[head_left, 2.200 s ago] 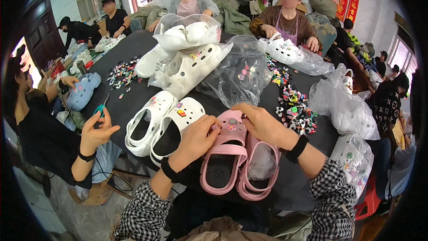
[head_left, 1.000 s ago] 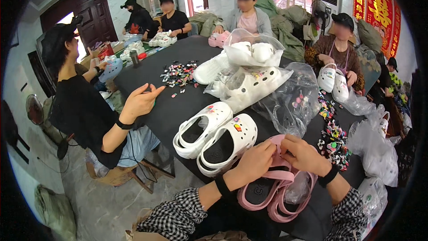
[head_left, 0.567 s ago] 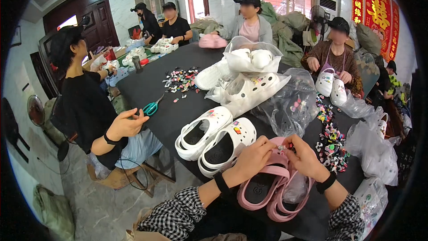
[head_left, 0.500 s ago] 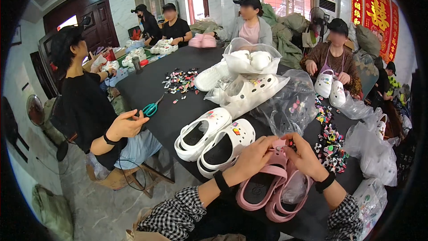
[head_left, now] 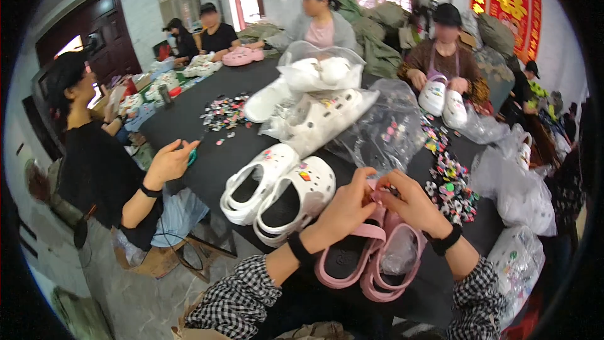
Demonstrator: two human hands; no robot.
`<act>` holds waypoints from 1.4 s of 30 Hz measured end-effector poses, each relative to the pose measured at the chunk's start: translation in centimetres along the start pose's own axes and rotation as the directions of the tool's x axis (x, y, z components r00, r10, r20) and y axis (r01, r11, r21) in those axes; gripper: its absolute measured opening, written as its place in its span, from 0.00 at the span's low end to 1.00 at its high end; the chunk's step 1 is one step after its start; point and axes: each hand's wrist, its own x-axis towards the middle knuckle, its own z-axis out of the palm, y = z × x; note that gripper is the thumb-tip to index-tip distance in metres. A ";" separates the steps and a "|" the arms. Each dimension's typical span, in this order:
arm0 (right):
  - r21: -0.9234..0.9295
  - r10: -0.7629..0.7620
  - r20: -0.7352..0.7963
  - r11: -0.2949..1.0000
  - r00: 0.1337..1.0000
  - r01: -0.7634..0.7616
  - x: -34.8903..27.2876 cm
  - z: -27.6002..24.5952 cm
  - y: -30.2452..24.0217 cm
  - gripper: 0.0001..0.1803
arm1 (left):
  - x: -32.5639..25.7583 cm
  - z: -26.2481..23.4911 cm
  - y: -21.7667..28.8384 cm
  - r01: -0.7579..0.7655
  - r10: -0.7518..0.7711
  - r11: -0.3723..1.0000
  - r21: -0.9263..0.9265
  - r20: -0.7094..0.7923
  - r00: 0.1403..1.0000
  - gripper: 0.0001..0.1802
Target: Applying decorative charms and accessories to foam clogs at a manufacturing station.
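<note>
We could not make out what sat between our fingertips: both hands met over the toe of the pink clogs (head_left: 371,258), and the knuckles hid that spot. Our left hand (head_left: 343,211) was curled with its fingers pinched down on the upper of the near clog, and our right hand (head_left: 412,204) was closed the same way from the other side, fingers bent onto the same shoe; whether a small charm lay between them we could not tell. The front of the pair was covered by our hands, and only the heel straps and open backs showed. The clogs lay side by side on the near edge of the black table (head_left: 214,164), with a clear bag tucked in the right one.

Just left of them stood a pair of white clogs (head_left: 280,192) with a few coloured charms. Beyond lay more white clogs in clear plastic bags (head_left: 327,97). A scatter of coloured charms (head_left: 450,179) lay to our right, near our wrist. A person in black (head_left: 94,164) sat at the left side, one hand raised over the table edge
</note>
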 end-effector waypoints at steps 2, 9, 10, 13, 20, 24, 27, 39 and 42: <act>0.028 0.017 -0.019 0.999 1.000 -0.016 0.1 -0.5 0.4 0.09 | -0.4 -0.1 -0.3 0.006 -0.006 0.997 -0.075 -0.003 1.000 0.37; -0.099 0.259 -0.311 0.948 0.915 -0.302 -3.3 -8.8 5.9 0.07 | -3.4 -1.3 2.8 -0.180 0.170 0.969 0.172 0.073 0.983 0.18; -0.149 0.279 -0.322 0.929 0.905 -0.339 -4.3 -10.3 6.7 0.08 | -4.1 -1.0 3.4 -0.235 0.222 0.955 0.180 0.089 0.971 0.18; -0.276 0.231 -0.344 0.902 0.910 -0.333 -5.7 -11.1 11.3 0.08 | -6.2 -0.5 4.5 -0.295 0.250 0.912 0.284 0.184 0.950 0.23; -0.450 0.364 -0.259 0.774 0.895 -0.445 -9.6 -11.3 15.3 0.26 | -8.0 1.9 4.1 -0.507 0.358 0.696 0.509 0.365 0.859 0.33; -0.658 0.437 0.006 0.679 0.899 -0.325 -10.8 -8.0 15.1 0.40 | -9.5 2.7 4.0 -0.486 0.314 0.708 0.512 0.387 0.867 0.32; -0.826 0.361 -0.043 0.512 0.931 -0.237 -11.4 -6.3 15.7 0.39 | -10.0 2.7 3.8 -0.470 0.312 0.703 0.534 0.363 0.878 0.32; -0.764 0.141 -0.310 0.552 0.940 -0.334 -7.6 -7.7 18.9 0.25 | -11.4 3.3 2.4 -0.454 0.334 0.716 0.530 0.311 0.890 0.33; -0.666 0.164 -0.381 0.634 0.910 -0.393 -6.4 -9.3 18.7 0.24 | -11.3 3.2 2.5 -0.464 0.323 0.707 0.533 0.340 0.883 0.33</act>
